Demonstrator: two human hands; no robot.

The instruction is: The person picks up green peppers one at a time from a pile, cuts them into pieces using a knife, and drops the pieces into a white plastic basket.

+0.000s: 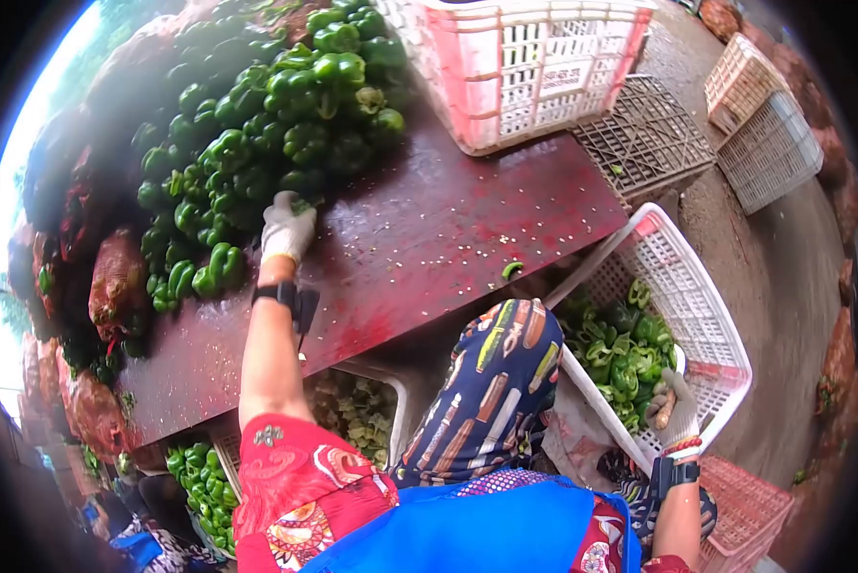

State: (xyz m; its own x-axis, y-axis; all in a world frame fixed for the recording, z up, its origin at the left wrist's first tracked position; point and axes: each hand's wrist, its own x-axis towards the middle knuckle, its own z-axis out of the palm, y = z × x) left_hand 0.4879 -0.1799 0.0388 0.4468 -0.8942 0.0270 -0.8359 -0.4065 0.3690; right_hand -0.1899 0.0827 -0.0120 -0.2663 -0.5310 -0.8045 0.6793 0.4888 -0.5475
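Observation:
My left hand point(288, 229), in a white glove, reaches to the near edge of a heap of green bell peppers point(305, 91) on the dark red table. Its fingers curl around a green bell pepper point(301, 204), which they largely cover. Low on the right, my right hand point(679, 416), also gloved, is closed at the rim of a white crate point(710, 296). What it grips is too small and hidden to name. Inside that crate lie cut green bell peppers point(624, 368).
A pink and white crate point(534, 72) sits on the table's far end. Other crates point(771, 153) stand on the floor at the right. Filled net sacks point(118, 282) are at the left. A green pepper piece point(512, 270) and seeds lie on the tabletop point(429, 248).

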